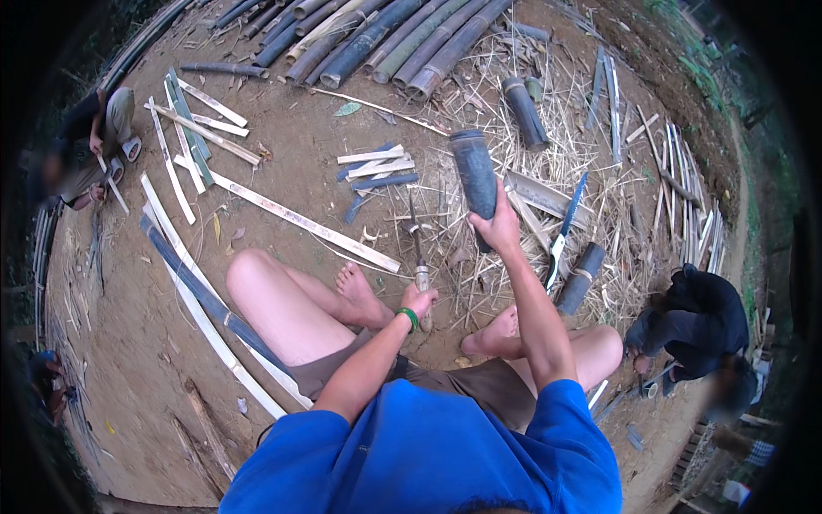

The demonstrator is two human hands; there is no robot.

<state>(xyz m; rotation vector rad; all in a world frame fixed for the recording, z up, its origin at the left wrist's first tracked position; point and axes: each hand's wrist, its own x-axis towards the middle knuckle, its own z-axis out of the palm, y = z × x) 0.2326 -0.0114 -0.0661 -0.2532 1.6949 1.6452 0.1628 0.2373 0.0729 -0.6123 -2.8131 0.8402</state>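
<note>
My right hand (500, 226) is wrapped round the lower part of a dark bamboo section (473, 170), holding it tilted above the litter of shavings. My left hand (418, 301), with a green band at its wrist, is closed round the pale handle of a knife (422, 272). The narrow blade points away from me, apart from the bamboo. Between my hand and the far bamboo pile lies a small stack of short split bamboo pieces (377, 163). Beside my right forearm rests a saw (565, 230) with a white-and-black handle. Another bamboo section (582, 278) lies by my right knee.
Long bamboo poles (437, 43) are piled at the far side. Split strips (291, 221) lie to the left, some alongside my left leg. A further bamboo section (524, 113) sits among shavings. Two people (693, 321) (90, 137) crouch at right and far left.
</note>
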